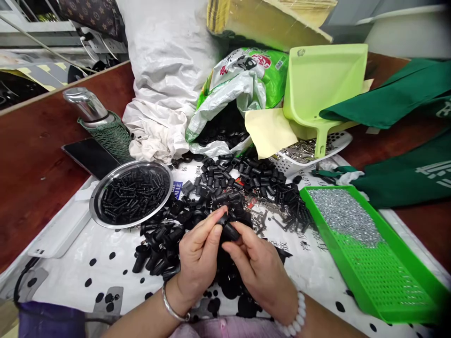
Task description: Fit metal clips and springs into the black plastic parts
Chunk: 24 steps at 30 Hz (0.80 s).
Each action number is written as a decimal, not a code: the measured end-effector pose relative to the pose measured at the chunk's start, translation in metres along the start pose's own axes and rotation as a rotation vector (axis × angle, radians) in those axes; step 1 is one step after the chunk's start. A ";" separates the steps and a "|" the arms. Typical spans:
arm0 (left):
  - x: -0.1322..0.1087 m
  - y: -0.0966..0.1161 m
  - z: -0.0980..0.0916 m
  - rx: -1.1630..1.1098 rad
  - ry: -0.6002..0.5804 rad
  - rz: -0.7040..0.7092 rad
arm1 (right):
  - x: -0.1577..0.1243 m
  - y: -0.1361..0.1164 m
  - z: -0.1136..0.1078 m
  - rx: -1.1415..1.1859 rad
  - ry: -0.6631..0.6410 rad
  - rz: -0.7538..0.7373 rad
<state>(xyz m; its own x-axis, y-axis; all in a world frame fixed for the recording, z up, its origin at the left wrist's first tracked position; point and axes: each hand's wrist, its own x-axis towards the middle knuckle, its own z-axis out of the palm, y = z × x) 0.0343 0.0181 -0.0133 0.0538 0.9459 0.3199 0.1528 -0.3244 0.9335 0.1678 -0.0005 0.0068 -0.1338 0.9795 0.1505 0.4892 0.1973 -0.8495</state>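
Note:
Both hands meet over the middle of the table around a black plastic fitting (229, 231). My left hand (201, 253) pinches its upper end between thumb and fingers. From the other side, my right hand (259, 263) is closed on its lower cylindrical end. Fingers hide part of the fitting. Just left of the hands lies a pile of black plastic fittings (157, 256). Beyond them spread many short black tubes (260, 176), with small metal pieces (260, 218) and black ribbed parts (296, 206) to the right.
A round metal tray (94, 206) of black ribbed pieces stands at left, near a phone (89, 157) and a flask (105, 126). At right lies a green tray (373, 277) with small silver parts. A light-green dustpan (324, 84) rests on a white basket (292, 166) behind.

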 end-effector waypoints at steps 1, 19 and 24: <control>0.000 0.000 0.000 -0.004 0.001 0.006 | -0.001 0.000 0.000 -0.029 0.028 -0.021; 0.002 0.028 -0.025 0.032 -0.369 0.296 | 0.005 0.000 -0.017 0.657 -0.265 0.202; 0.003 0.032 -0.027 -0.180 -0.406 0.086 | -0.002 0.001 -0.017 0.717 -0.257 0.179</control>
<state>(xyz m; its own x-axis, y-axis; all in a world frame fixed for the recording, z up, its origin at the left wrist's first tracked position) 0.0124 0.0107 0.0215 0.4467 0.8268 0.3419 -0.0414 -0.3626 0.9310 0.1835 -0.0016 0.0142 -0.3431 0.9369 -0.0675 -0.1420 -0.1227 -0.9822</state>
